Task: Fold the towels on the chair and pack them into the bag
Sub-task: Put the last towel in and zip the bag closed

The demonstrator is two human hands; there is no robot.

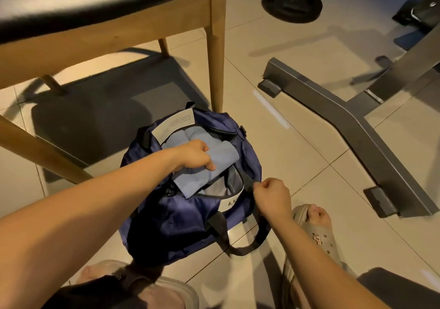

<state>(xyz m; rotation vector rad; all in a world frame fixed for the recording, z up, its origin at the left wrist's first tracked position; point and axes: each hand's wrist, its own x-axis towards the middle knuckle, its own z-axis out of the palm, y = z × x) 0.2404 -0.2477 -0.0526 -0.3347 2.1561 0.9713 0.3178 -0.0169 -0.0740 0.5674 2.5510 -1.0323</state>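
The wooden chair (215, 47) with its dark seat fills the top left of the view, and a grey metal frame (352, 127) of some exercise equipment lies across the tiled floor (297, 156) on the right, with a black weight plate (291, 2) behind it. No towel shows on the part of the seat that is in view.

The navy bag (181, 216) stands on the floor just beside the front leg of the chair, its top zip open. It is a soft fabric bag, so its mouth will probably fall closed if nobody holds it.

Inside the opening lies a folded light blue towel (202, 163), partly in and partly above the rim. More blue cloth lies deeper behind it; I cannot tell if that is a second towel. The towel looks light, soft and not slippery. It should bend easily, so it is better to press it flat on top than to pinch one corner, which would open the fold.

The left hand (197, 155) is closed on the top of the towel, fingers curled around the fold, and it seems to be pushing it down. The right hand (271, 195) is pinched shut on the black strap (250, 181) at the edge of the opening, probably to hold the mouth wide.
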